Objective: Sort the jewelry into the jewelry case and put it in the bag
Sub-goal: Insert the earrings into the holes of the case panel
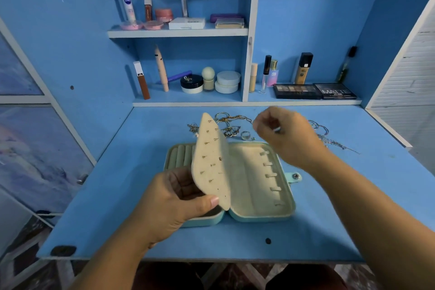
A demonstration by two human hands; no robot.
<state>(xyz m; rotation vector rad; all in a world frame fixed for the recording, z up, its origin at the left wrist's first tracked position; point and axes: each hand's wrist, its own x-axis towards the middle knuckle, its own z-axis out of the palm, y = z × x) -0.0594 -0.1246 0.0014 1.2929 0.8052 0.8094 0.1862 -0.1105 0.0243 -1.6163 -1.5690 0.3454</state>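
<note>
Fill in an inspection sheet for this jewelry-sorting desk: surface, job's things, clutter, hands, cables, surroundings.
Surface: blue desk, with a few dark marks.
Job's things: jewelry case lies open and flat; its earring panel is lifted upright with several earrings pinned in it; loose chains and rings lie behind the case; no bag seen.
Clutter: nothing seen on the desk; cosmetics fill the shelves, among them eyeshadow palettes and a Nivea tube.
Hands: left hand pinches the panel's lower edge; right hand is blurred, fingers curled, above the loose jewelry; what it holds, if anything, is unclear.
Cables: nothing seen.
Surroundings: blue shelving behind the desk.
</note>
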